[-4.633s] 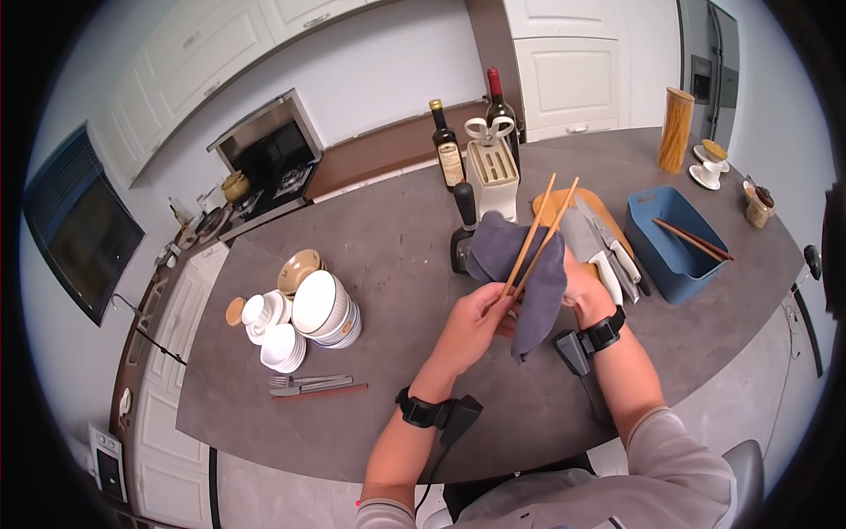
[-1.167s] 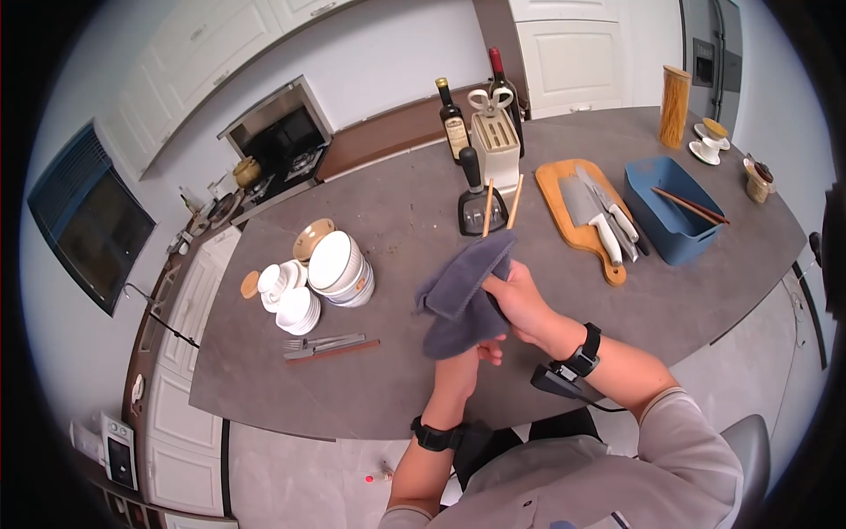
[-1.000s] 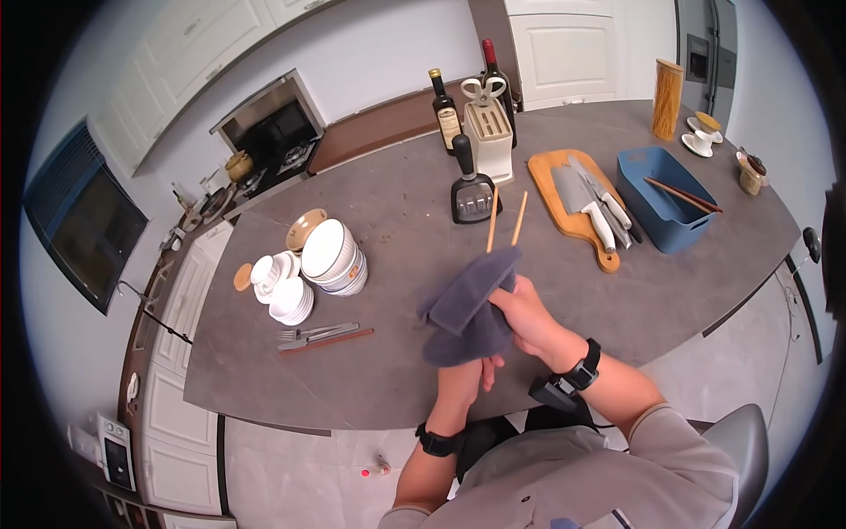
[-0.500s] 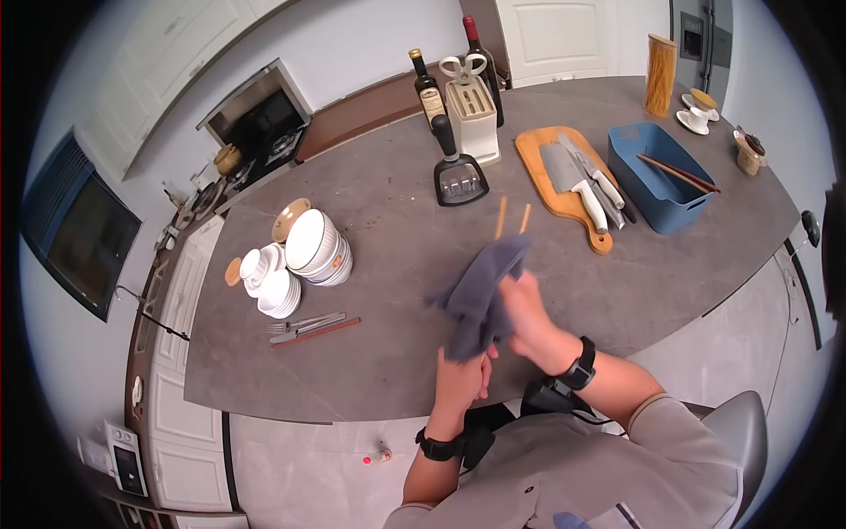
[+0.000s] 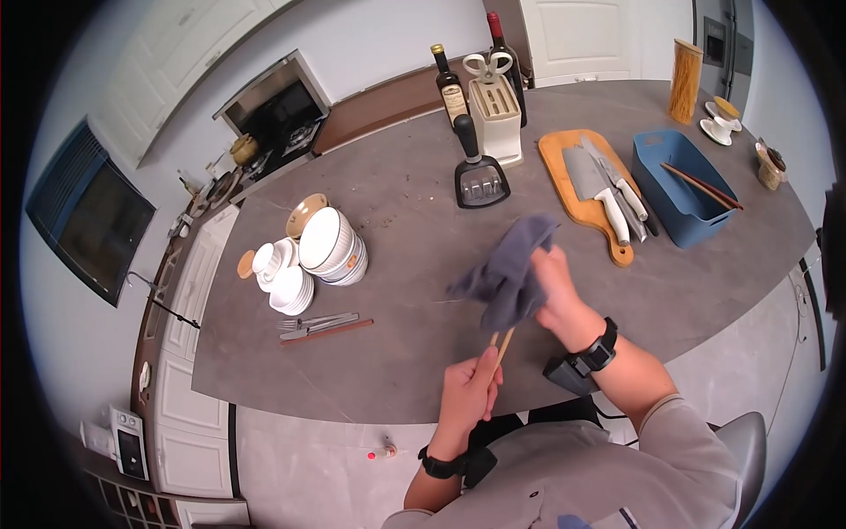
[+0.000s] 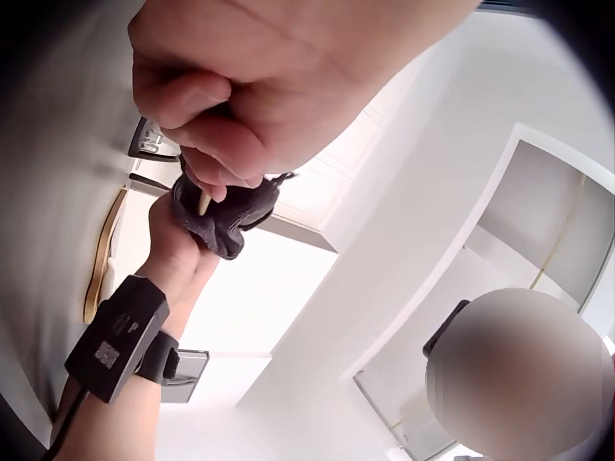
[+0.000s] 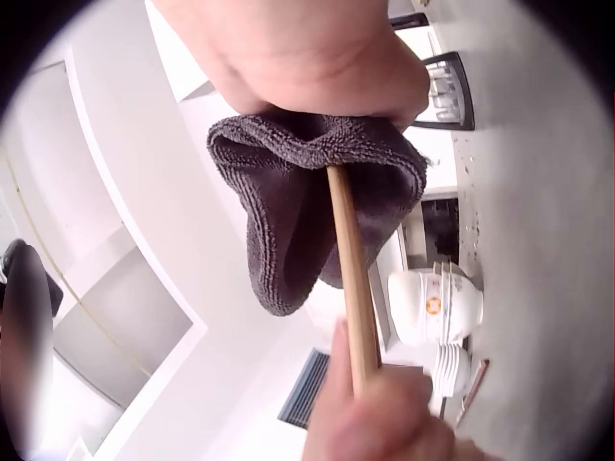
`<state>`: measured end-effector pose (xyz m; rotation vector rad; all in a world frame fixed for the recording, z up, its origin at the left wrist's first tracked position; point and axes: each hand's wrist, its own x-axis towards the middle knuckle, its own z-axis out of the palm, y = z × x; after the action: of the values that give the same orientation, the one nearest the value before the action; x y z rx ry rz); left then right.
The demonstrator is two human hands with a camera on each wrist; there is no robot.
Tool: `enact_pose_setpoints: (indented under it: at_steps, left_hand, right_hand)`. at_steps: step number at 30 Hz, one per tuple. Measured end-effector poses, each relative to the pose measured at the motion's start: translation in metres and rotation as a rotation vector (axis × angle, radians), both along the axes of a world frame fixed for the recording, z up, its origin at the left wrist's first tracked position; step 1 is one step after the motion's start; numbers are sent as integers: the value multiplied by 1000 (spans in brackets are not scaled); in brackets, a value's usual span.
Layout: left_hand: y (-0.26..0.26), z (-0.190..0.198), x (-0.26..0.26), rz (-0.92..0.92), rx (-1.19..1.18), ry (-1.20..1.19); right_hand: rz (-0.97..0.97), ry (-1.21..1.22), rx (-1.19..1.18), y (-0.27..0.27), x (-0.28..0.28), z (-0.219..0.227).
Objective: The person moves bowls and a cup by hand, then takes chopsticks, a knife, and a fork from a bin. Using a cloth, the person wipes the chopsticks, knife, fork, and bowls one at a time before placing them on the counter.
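In the head view the left hand (image 5: 467, 394) grips the lower ends of light wooden chopsticks (image 5: 503, 346). A dark grey cloth (image 5: 514, 275) is wrapped round their upper part, held by the right hand (image 5: 557, 286). The right wrist view shows a chopstick (image 7: 352, 269) running from the folded cloth (image 7: 274, 211) down to the left hand (image 7: 384, 423). In the left wrist view the left hand (image 6: 250, 86) has curled fingers, with the cloth (image 6: 223, 226) and right hand (image 6: 173, 235) beyond. The chopsticks' far tips are hidden.
Stacked bowls (image 5: 328, 251) and cutlery (image 5: 319, 328) lie left. A masher-like tool (image 5: 481, 183), knife block (image 5: 496, 123) and bottles (image 5: 452, 95) stand behind. To the right are a cutting board (image 5: 564, 189) with knives and a blue bin (image 5: 683, 207) holding dark chopsticks.
The cloth and right hand have moved up and away from the left hand, exposing the chopsticks' lower part. The upper tips, seen earlier past the cloth, are now covered. The head view has shifted slightly.
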<state>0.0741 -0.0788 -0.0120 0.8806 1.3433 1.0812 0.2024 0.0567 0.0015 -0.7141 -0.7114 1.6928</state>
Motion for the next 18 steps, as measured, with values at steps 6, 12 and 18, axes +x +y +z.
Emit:
enact_pose_setpoints:
  at_steps: [6,12,18]
  left_hand:
    - [13,1,6,2,7,33]
    - [3,17,-2,-56,-7,46]
    - [23,-2,2,22,61,-10]
  right_hand:
    - [-41,86,-96,-15,-21,-17]
    - [-32,127,123,11,15,-6]
    - [60,8,-70,-22,-19,-13]
